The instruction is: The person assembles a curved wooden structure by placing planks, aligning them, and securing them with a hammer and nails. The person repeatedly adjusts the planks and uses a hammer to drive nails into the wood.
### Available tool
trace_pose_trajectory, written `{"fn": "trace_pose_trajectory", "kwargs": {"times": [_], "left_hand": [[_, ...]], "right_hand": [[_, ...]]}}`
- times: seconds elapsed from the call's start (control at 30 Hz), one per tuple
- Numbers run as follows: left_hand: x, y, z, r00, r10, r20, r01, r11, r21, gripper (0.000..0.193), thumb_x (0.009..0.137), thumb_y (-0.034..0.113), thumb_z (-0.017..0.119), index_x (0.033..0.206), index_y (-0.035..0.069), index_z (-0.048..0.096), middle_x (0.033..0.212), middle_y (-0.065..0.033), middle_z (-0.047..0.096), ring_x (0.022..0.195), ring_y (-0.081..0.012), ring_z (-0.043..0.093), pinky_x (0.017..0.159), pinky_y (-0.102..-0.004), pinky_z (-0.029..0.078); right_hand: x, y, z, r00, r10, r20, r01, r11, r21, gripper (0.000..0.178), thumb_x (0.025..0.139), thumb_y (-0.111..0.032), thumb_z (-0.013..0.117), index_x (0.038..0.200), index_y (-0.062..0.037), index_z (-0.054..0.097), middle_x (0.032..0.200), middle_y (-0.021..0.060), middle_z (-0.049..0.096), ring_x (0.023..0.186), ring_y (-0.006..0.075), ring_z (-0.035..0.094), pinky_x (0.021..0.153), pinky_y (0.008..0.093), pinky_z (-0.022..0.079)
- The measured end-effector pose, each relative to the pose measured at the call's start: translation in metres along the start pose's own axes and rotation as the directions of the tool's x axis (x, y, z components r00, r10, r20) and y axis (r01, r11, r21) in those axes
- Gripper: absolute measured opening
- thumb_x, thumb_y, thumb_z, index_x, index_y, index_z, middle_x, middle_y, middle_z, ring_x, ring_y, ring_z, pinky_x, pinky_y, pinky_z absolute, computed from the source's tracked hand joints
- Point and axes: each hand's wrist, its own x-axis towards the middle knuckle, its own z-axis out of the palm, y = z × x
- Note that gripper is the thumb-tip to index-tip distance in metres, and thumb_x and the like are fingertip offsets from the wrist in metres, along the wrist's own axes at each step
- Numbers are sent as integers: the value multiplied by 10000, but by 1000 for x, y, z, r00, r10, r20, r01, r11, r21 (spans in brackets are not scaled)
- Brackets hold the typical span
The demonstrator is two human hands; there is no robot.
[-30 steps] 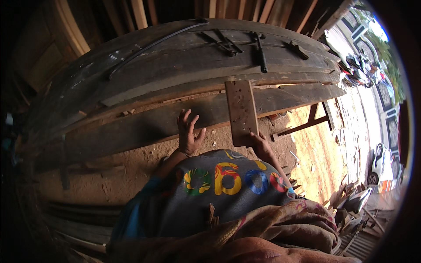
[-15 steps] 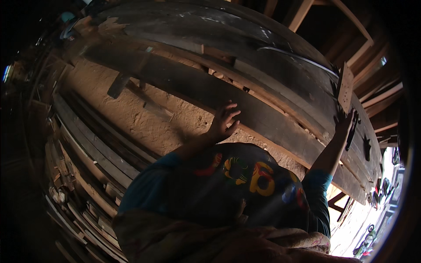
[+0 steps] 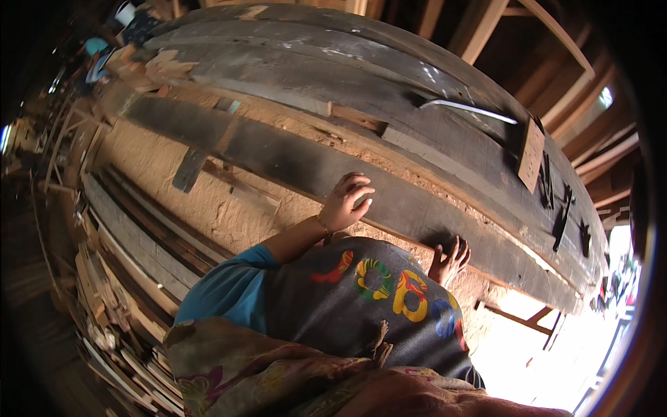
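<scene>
A long dark plank (image 3: 292, 156) runs across in front of me, beside the stacked timber boards of a large curved wooden structure (image 3: 278, 62). My left hand (image 3: 347, 203) is over the plank's near edge, empty, its fingers loosely bent and apart. Farther right along the same edge, my right hand (image 3: 450, 262) has its spread fingertips at the plank, with nothing visible in it. On the curved boards lie a pale curved metal bar (image 3: 472, 110) and a small wooden board with holes (image 3: 531, 156). Dark slender tools (image 3: 564, 219) are set to the right of it.
Stacked lumber (image 3: 139, 236) lies along the left, with scrap wood pieces (image 3: 104, 299) below it. A short dark wood piece (image 3: 187, 170) juts from under the plank over sandy ground (image 3: 146, 156). Another person (image 3: 97, 59) is at the far left. Bright daylight enters at the right.
My right hand has come away from beside the holed board and tools, down and left to the plank's near edge. My left hand has shifted slightly, still empty. The picture is brighter.
</scene>
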Motion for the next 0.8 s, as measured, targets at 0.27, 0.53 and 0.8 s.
{"fn": "trace_pose_trajectory", "kwargs": {"times": [0.27,0.53,0.8], "left_hand": [[92,-23,31,668,-43,743,-56,992,109,724,851,500,626,1345,1,451,1378,-219,461,1287,-356,433,1063,-413,360],[147,-122,65,-39,-330,943,135,933,332,1082,771,700,605,1381,-146,318,1399,-251,437,1319,-305,416,1084,-347,332],[141,-131,82,-278,-352,894,551,704,448,931,683,539,799,1306,-64,461,1132,-179,630,1005,-280,622,837,-394,525]], "right_hand": [[-46,-3,26,805,591,-56,-518,745,420,900,817,-438,703,1468,-31,234,1485,268,244,1365,436,224,1133,490,188],[18,-23,45,393,606,692,-475,-510,717,1066,675,-659,724,1441,-93,245,1470,224,299,1330,389,339,1005,650,313],[11,-23,57,403,765,503,-476,-294,829,810,676,-444,822,1230,-10,422,1059,202,626,823,308,677,602,428,585]]}}
